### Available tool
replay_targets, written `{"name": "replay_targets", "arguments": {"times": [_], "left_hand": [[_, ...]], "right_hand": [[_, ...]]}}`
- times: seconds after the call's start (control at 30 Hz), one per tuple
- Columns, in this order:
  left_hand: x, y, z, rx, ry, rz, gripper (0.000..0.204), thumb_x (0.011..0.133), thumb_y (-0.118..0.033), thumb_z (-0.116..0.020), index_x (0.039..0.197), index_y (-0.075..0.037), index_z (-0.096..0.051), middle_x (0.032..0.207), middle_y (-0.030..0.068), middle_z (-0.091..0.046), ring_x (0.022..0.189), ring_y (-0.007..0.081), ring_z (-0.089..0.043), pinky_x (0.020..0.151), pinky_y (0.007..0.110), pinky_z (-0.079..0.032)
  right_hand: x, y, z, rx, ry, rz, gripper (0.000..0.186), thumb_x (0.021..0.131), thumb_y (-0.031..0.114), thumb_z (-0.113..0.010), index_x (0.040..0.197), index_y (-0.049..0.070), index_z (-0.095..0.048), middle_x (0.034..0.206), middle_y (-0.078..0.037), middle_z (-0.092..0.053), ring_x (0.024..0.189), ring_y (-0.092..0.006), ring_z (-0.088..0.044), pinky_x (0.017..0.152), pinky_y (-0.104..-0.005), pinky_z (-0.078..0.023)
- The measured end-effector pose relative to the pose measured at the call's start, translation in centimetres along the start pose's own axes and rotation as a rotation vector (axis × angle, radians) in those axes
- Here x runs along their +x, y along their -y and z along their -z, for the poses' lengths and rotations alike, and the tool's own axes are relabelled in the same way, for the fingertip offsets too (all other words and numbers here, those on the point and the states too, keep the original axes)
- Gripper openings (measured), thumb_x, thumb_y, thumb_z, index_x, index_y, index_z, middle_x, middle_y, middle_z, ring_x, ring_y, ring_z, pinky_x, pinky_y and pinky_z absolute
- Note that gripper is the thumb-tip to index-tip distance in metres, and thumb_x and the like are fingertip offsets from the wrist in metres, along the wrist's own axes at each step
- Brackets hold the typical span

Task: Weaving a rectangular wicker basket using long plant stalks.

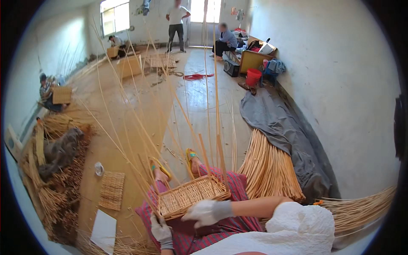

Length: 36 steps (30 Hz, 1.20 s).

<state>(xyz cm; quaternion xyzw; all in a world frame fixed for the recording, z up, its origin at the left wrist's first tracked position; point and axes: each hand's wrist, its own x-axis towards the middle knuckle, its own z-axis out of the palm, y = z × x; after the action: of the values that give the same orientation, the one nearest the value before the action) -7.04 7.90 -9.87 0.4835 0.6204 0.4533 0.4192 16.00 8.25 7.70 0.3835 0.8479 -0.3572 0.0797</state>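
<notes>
A shallow rectangular wicker basket rests tilted on my lap, over red-and-grey striped cloth. Long pale willow rods rise from its edges, some far above it. At the basket's near left corner, my left hand in a white glove has its fingers closed on the rim. My right hand, gloved too, is over the near edge of the basket. Its fingertips point left and are smeared by motion, so I cannot make out whether they hold a rod.
A thick bundle of peeled rods lies to the right under a grey cloth, with more rods nearer me. On the left are a woven panel, a white sheet and heaped rods. Several people are farther off; a red bucket stands by the right wall.
</notes>
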Motion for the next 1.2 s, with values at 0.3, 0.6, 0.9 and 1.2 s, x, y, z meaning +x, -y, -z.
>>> {"name": "replay_targets", "arguments": {"times": [0.3,0.6,0.9,1.2], "left_hand": [[-0.8,-1.1,-0.6,0.004,-0.022,-0.001,0.04,0.102,-0.018,-0.05,0.14,-0.01,-0.044,0.081,0.0074,-0.064,0.037,0.0096,-0.048,0.033,0.026,-0.04],[-0.5,-1.6,-1.0,0.002,-0.074,0.154,0.042,0.103,-0.019,-0.045,0.144,-0.011,-0.039,0.075,0.0058,-0.06,0.038,0.0084,-0.046,0.032,0.025,-0.038],[0.0,0.3,-1.1,0.091,-0.001,0.168,0.051,0.099,-0.011,-0.043,0.149,-0.013,-0.033,0.106,0.0118,-0.058,0.05,0.0157,-0.056,0.04,0.028,-0.046],[4.0,3.2,3.8,-0.65,0.531,0.367,0.042,0.104,-0.012,-0.038,0.146,-0.014,-0.033,0.142,0.0118,-0.045,0.094,0.0274,-0.068,0.064,0.039,-0.061]], "right_hand": [[-17.4,-10.2,9.2,-0.604,-0.986,-0.344,0.058,0.083,0.018,-0.067,0.135,0.002,-0.049,0.139,-0.018,-0.049,0.131,-0.0314,-0.046,0.111,-0.0398,-0.036],[-42.2,-21.6,12.1,-0.687,-1.725,-0.761,0.035,0.086,0.012,-0.062,0.119,0.003,-0.061,0.11,-0.018,-0.064,0.105,-0.0337,-0.061,0.091,-0.0385,-0.048],[-18.4,-22.2,-5.4,-0.19,-1.313,-0.714,0.082,0.076,0.042,-0.075,0.143,0.007,-0.042,0.142,-0.022,-0.045,0.13,-0.041,-0.044,0.11,-0.0471,-0.036],[-4.3,-13.3,-12.2,0.21,-1.121,-0.437,0.077,0.07,0.051,-0.08,0.132,0.015,-0.054,0.137,-0.024,-0.042,0.128,-0.0422,-0.041,0.107,-0.0493,-0.036]]}}
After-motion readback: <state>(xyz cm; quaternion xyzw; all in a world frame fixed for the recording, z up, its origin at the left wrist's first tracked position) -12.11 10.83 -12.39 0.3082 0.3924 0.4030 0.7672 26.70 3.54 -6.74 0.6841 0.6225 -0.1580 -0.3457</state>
